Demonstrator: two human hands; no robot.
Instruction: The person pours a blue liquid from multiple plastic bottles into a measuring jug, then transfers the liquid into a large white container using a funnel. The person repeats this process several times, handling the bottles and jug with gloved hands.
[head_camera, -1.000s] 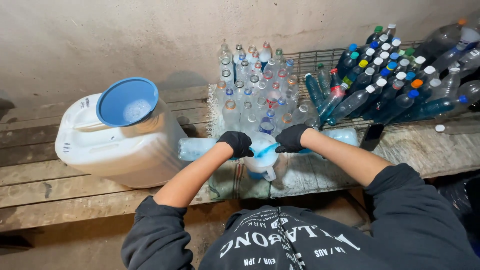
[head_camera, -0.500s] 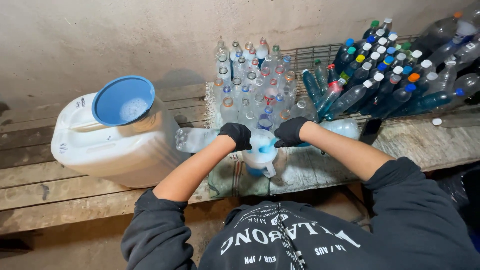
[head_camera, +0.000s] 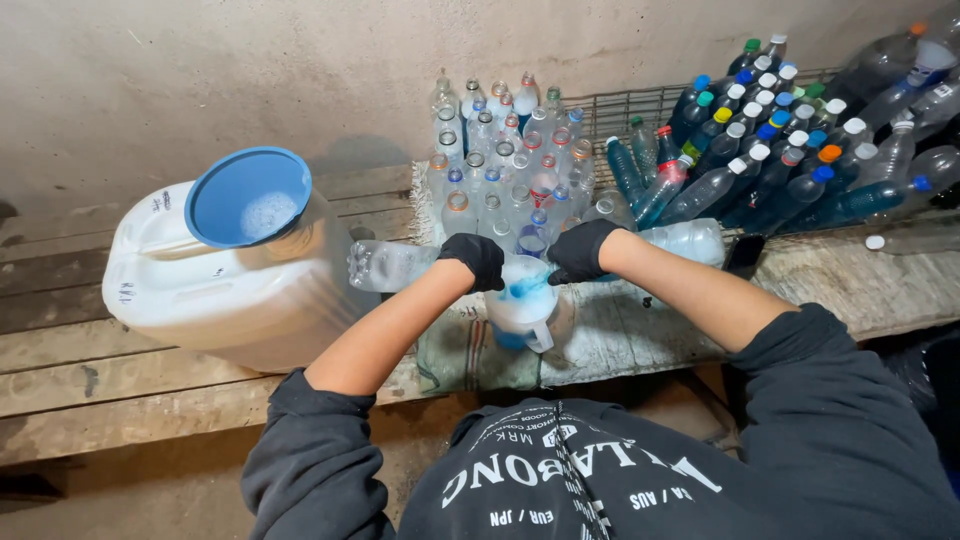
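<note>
Far left on the wooden table (head_camera: 150, 395): white jerrycan (head_camera: 225, 300) on its side, blue funnel (head_camera: 248, 196) seated in the opening. Left hand (head_camera: 476, 260), black-gloved, fingers curled shut on the rim of a clear jug (head_camera: 525, 305) with blue liquid inside, centre of table. Right hand (head_camera: 580, 250), gloved, closed on the jug rim opposite. Behind: upright empty bottles (head_camera: 510, 160). Far right: capped bottles (head_camera: 770, 150) stacked lying down

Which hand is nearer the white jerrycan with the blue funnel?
Left. The left hand grips the jug rim just right of the jerrycan, with a lying bottle between. The right hand is farther right, beyond the jug.
</note>
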